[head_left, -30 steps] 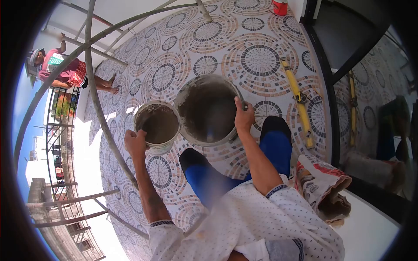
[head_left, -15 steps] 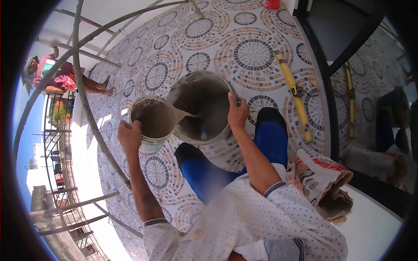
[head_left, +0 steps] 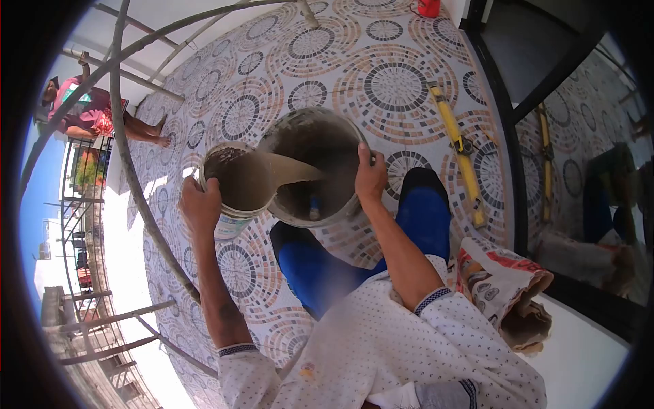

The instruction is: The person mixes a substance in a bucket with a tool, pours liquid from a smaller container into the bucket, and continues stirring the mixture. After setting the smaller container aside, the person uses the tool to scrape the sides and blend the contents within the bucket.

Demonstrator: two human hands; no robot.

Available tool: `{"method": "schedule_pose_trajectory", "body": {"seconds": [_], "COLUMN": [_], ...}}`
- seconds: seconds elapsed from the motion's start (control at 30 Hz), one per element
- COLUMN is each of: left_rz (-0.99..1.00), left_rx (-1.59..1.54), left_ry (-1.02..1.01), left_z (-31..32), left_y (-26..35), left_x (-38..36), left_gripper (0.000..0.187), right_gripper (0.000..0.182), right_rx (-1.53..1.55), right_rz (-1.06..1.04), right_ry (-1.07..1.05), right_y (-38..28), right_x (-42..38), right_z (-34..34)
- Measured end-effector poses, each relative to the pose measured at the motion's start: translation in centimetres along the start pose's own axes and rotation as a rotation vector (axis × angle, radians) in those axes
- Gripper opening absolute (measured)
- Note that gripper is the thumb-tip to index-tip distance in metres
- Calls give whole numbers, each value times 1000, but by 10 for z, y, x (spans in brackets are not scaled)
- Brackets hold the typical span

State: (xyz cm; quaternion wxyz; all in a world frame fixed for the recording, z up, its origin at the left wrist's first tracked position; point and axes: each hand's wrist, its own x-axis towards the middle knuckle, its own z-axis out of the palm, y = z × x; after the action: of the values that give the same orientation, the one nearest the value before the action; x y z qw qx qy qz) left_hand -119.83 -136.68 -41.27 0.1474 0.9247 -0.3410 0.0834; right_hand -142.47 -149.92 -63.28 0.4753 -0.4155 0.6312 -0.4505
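Observation:
My left hand (head_left: 200, 204) grips the rim of a smaller bucket (head_left: 235, 178), which tilts to the right. Grey-brown liquid (head_left: 294, 170) runs from its lip into a larger bucket (head_left: 276, 213) standing between my feet. My right hand (head_left: 370, 176) is closed on the right rim of this larger bucket. A small blue-topped object (head_left: 314, 207) shows inside it, near the lower wall; what it is I cannot make out.
A yellow level (head_left: 458, 151) lies on the patterned floor to the right. An open paper sack (head_left: 501, 290) stands beside my right leg. Wooden poles (head_left: 146, 198) cross the left side, with another person (head_left: 102, 112) beyond. A red object (head_left: 428, 8) is at the top.
The stream from the smaller bucket has become wider and reaches further into the larger one. My left hand has shifted slightly left. The other person's raised arm has moved.

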Motion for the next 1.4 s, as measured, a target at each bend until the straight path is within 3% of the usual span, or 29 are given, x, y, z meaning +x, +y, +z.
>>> {"method": "schedule_pose_trajectory", "body": {"seconds": [0.37, 1.4], "left_rz": [-1, -36], "left_rx": [22, 36], "left_ry": [-43, -55], "left_z": [-5, -5], "left_y": [23, 21], "left_x": [-3, 2], "left_gripper": [37, 46], "right_gripper": [64, 64], "right_rx": [-35, -86], "right_rz": [41, 3], "right_ry": [-105, -86], "right_y": [-20, -10], "right_x": [-5, -2], "right_z": [-11, -6]}}
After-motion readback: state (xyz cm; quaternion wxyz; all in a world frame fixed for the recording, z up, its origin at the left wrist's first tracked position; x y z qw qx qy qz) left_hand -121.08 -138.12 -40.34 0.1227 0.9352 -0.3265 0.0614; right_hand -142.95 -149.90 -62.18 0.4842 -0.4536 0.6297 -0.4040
